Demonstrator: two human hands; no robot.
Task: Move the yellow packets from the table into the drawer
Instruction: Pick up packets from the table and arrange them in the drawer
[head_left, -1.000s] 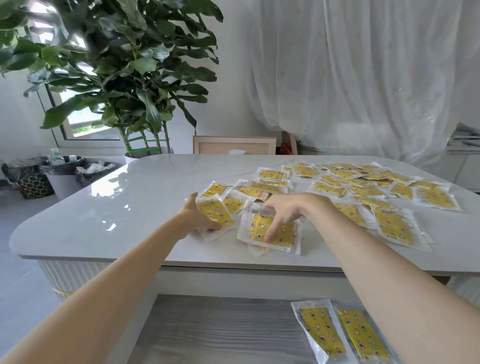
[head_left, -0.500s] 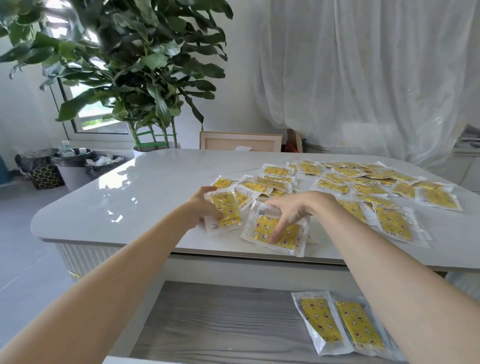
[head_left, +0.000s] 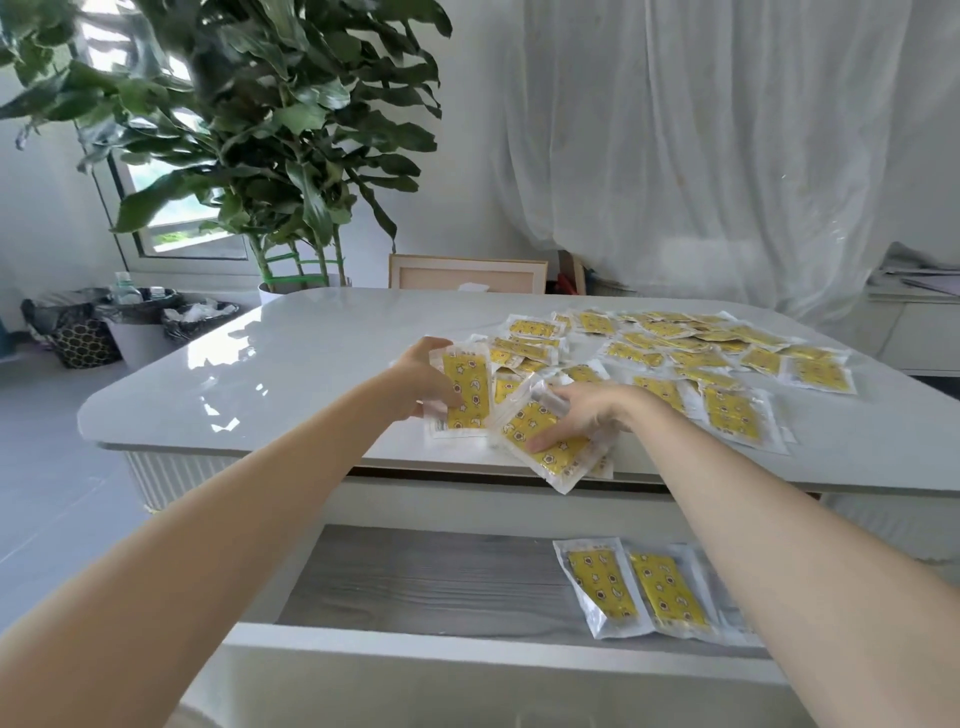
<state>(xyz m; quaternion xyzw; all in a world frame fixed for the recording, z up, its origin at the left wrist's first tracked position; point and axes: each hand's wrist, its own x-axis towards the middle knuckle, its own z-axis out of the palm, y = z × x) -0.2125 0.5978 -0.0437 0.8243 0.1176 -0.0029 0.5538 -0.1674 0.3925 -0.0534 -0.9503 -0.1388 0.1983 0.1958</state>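
Several yellow packets (head_left: 727, 358) in clear wrappers lie spread over the right half of the white table (head_left: 311, 364). My left hand (head_left: 421, 382) grips one yellow packet (head_left: 466, 392) and holds it tilted up off the table. My right hand (head_left: 582, 415) grips another yellow packet (head_left: 545, 452), which hangs over the table's front edge. Below, the open drawer (head_left: 415, 582) has a grey wood-grain floor, and two yellow packets (head_left: 634, 587) lie at its right side, partly hidden by my right forearm.
A large potted plant (head_left: 280, 156) stands behind the table's far left corner. Bins (head_left: 104, 327) sit on the floor at the left. A wooden frame (head_left: 467, 273) leans behind the table. A white curtain (head_left: 701, 145) hangs at the back right.
Both hands have lifted their packets: the left one now stands tilted up, and the right one has been pulled toward the table's front edge. The view has shifted down and left.
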